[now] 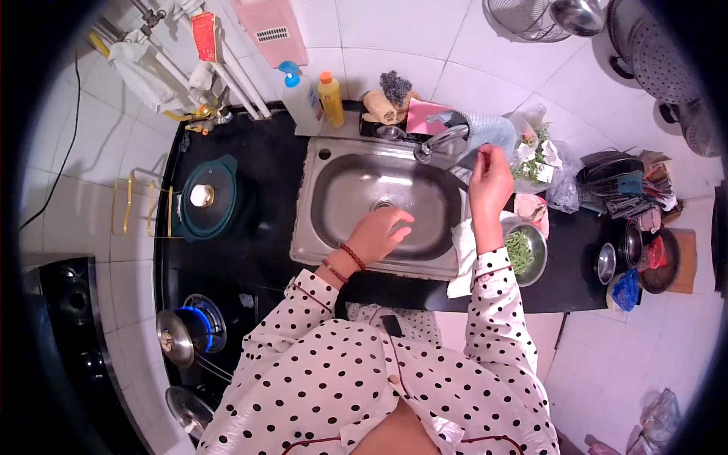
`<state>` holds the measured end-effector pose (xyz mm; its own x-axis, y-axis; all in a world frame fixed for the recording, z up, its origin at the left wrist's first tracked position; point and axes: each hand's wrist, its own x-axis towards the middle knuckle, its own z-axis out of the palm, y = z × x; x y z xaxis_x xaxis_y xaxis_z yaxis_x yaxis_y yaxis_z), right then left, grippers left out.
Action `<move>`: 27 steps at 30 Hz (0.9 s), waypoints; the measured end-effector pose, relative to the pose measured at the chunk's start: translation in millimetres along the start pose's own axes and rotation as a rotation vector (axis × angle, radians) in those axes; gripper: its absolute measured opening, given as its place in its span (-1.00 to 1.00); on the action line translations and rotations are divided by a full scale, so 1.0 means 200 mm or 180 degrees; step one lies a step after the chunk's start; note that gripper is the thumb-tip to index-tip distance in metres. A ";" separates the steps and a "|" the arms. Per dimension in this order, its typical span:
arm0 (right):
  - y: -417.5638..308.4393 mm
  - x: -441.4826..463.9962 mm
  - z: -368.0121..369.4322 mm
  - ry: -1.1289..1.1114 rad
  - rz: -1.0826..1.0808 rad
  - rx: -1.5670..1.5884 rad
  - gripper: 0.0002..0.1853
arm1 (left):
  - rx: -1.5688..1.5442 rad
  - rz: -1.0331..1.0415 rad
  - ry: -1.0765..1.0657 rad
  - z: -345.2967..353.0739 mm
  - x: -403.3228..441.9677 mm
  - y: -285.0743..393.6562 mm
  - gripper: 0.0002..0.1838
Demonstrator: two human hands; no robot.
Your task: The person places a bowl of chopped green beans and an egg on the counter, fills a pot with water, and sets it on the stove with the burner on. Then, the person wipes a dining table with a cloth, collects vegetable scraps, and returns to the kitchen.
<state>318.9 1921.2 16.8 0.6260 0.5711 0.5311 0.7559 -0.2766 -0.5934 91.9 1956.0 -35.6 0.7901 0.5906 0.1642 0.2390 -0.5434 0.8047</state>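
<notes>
Over the front edge of the steel sink (pixel 334 155) is my left hand (pixel 381 236), with beaded bracelets at the wrist. Its fingers are apart and nothing is in them. My right hand (pixel 491 176) is raised at the sink's back right corner, in front of a grey-blue cloth (pixel 489 130). Its fingers are pressed together at the tips; what they hold, if anything, is too small to make out. A clear glass lid or bowl (pixel 444 148) leans at the sink's back edge. Below my right wrist stands a steel bowl (pixel 537 262) of cut green vegetables (pixel 519 252).
A green lidded pot (pixel 208 199) stands left. On the lit burner (pixel 205 322) is a small pan (pixel 175 337). Bottles (pixel 331 100) stand behind the sink. Leafy greens (pixel 540 161), utensils (pixel 618 182) and a dark pan (pixel 660 262) are at right.
</notes>
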 end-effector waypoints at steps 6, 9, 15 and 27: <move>-0.12 0.00 -0.14 0.0294 -0.0361 -0.0111 -0.56 | -0.1277 -0.0254 0.0438 -0.04 0.19 0.16 -0.79; -0.17 0.06 -0.14 0.0150 -0.0851 -0.0773 -0.41 | -0.1540 -0.0115 0.0464 0.00 0.24 0.22 -0.80; -0.20 0.15 -0.27 -0.0375 -0.0709 0.0054 -0.71 | -0.2257 -0.0403 0.0512 0.03 0.29 0.19 -0.78; -0.08 -0.39 -0.16 -0.2258 0.3481 0.6209 -0.69 | -0.4031 -0.0696 -0.0302 0.24 0.23 0.13 -0.79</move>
<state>264.9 1856.1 5.3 0.0581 0.9737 -0.2205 -0.9555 -0.0098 -0.2949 161.1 1940.6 -33.9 0.8520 0.5222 -0.0378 -0.2902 0.5313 0.7959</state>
